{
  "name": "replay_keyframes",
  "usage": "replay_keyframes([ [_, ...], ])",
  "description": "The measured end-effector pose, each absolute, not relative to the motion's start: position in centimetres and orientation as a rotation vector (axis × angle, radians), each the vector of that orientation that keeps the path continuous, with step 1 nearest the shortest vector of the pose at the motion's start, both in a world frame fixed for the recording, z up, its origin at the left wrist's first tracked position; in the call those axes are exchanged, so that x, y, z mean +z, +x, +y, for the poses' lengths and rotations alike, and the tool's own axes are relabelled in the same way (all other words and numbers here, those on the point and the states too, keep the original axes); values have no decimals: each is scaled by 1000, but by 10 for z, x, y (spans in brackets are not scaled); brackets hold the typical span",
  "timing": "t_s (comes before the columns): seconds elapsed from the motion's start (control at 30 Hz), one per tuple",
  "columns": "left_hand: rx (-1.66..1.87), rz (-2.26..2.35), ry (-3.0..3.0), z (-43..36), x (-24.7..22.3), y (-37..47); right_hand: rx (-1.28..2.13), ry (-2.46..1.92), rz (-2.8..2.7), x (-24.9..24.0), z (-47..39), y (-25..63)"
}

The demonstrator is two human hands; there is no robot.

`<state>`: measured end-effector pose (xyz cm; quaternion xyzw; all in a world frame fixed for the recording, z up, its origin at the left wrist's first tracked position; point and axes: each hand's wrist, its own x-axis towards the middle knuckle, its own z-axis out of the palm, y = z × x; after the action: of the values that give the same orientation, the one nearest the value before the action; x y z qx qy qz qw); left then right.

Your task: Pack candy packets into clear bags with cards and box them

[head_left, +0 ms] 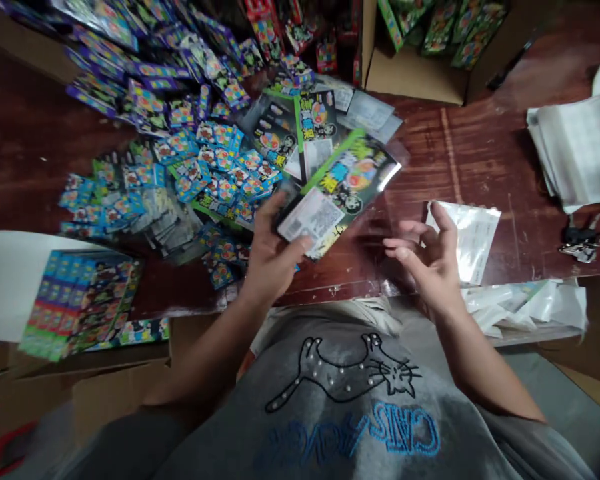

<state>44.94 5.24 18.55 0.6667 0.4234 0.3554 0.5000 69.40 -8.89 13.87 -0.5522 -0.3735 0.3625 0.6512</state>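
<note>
The black-and-green packet sits tilted over the middle of the table, gripped at its lower end by the left hand. The right hand is empty, fingers loosely curled, overlapping a silvery sheet in this view. Just behind, similar packets overlap, with blue packets and purple packets heaped leftward. Up top, a cardboard box holds green packets; red packets crowd its left side. White cloths lie far right.

Black-and-green packet in the left hand.
</note>
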Motion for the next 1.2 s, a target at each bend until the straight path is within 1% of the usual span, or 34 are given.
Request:
replay_keyframes([
  [0.17,550,1010,1591,7,164,426,608,-1339,-871,136,-67,675],
  [0.3,539,1013,1544,-14,157,412,437,-1399,-923,129,-53,672],
  [0.37,502,952,1548,-19,157,412,455,-1384,-910,127,-50,667],
  [0.43,456,881,1553,-19,160,419,577,-1353,-944,130,-49,658],
  [0.57,604,875,1594,-6,168,438,837,-1244,-1138,142,-53,641],
  [0.63,627,863,1614,3,170,443,815,-1212,-1178,143,-58,637],
  [0.77,567,856,1632,13,170,434,583,-1251,-1080,131,-72,634],
  [0.93,609,822,1690,20,167,425,788,-1122,-1129,111,-76,634],
  [1.03,715,826,1752,24,168,430,778,-1091,-1184,109,-68,640],
  [1.13,831,777,1675,26,169,435,742,-1131,-1214,114,-62,648],
  [1.2,848,757,1640,27,170,437,780,-1152,-1250,118,-62,652],
])
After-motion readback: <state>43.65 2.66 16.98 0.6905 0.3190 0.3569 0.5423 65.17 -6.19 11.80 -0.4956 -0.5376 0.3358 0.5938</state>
